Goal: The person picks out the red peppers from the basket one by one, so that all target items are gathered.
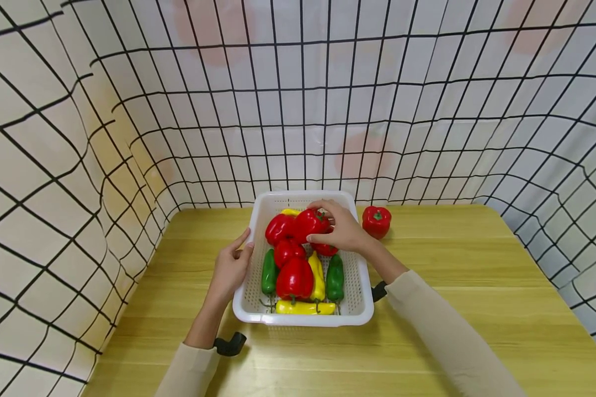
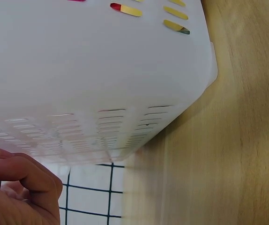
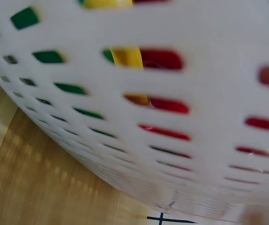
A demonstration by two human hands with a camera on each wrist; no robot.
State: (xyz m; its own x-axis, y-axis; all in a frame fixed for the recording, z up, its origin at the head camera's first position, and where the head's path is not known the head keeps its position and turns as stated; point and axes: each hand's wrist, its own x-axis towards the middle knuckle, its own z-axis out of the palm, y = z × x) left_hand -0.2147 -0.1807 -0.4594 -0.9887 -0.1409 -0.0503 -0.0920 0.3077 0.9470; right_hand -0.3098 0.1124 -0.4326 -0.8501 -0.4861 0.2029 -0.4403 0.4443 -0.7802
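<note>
A white plastic basket holds several red bell peppers, long yellow peppers and green peppers. Inside its far half, my right hand grips a red bell pepper between thumb and fingers. Another red bell pepper lies just left of the held one, and a third sits nearer the front. My left hand holds the basket's left rim; in the left wrist view its curled fingers are beside the slotted wall. The basket wall hides most of the right hand from the right wrist camera.
One red bell pepper stands on the wooden table, right of the basket near the back edge. A white sheet with a black grid rises behind the table and along both sides.
</note>
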